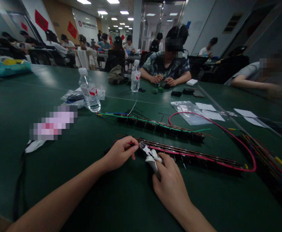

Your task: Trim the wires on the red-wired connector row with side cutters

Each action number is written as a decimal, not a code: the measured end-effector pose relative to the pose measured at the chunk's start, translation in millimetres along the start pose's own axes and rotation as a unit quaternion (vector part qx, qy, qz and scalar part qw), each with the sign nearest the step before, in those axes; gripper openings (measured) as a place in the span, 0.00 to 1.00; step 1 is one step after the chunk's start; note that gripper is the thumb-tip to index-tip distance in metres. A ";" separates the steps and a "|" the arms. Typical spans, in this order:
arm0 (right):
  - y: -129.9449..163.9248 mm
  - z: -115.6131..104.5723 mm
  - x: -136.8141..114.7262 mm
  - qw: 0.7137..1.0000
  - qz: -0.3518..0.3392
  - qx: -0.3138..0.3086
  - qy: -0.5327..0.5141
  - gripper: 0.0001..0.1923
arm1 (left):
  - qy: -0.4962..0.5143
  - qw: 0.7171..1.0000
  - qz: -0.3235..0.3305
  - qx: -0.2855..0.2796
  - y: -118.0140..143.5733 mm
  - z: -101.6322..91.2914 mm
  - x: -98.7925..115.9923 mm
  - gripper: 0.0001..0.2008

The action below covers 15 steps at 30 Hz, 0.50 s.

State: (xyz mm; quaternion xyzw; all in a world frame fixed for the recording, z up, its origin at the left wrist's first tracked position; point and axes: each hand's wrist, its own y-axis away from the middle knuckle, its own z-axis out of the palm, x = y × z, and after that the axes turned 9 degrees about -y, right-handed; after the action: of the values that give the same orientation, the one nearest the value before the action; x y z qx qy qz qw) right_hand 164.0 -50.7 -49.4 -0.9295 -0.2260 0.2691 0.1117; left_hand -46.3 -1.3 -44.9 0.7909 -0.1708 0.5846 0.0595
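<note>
Dark green tabletop (66,180) spans most of the frame; across the top, people sit at further tables beneath lit ceiling panels. Observed at lower centre: the person's right hand (171,180), fingers wrapped around the pale handles of the cutters (153,158), whose metal nose points up and left. The left hand (120,153) is placed just left of that nose, thumb and forefinger brought together; whether anything is pinched between them, I cannot tell.

Near wired strip (203,158) lies from centre to lower right, directly behind both hands, with a red cable (248,149) along it that loops out beyond its right end. Far wired strip (160,126), carrying a green wire, lies behind it at centre. Bundled wires (268,158) occupy the right edge.

Also noted: two water bottles (90,93) standing upright at upper left and upper centre; a clear plastic bag (190,113) right of centre; a seated co-worker (167,66) at upper centre, both hands over small dark parts.
</note>
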 end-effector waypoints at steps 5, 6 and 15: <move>0.2 -2.1 -1.6 1.000 -0.001 -0.011 -0.008 0.21 | -0.006 1.000 -0.010 0.006 0.2 0.3 0.4 0.02; 0.4 -2.1 -1.9 1.000 0.001 -0.013 -0.007 0.21 | -0.007 1.000 -0.011 0.007 0.4 0.2 0.8 0.02; -0.4 -2.1 -3.3 0.999 0.016 -0.029 -0.006 0.20 | 0.004 1.000 -0.011 0.007 0.4 0.2 -2.1 0.04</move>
State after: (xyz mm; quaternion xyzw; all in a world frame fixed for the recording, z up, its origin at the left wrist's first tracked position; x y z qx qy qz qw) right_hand 162.5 -52.1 -46.0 -0.9342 -0.2196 0.2697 0.0791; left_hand -46.8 -1.3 -47.0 0.7906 -0.1575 0.5886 0.0611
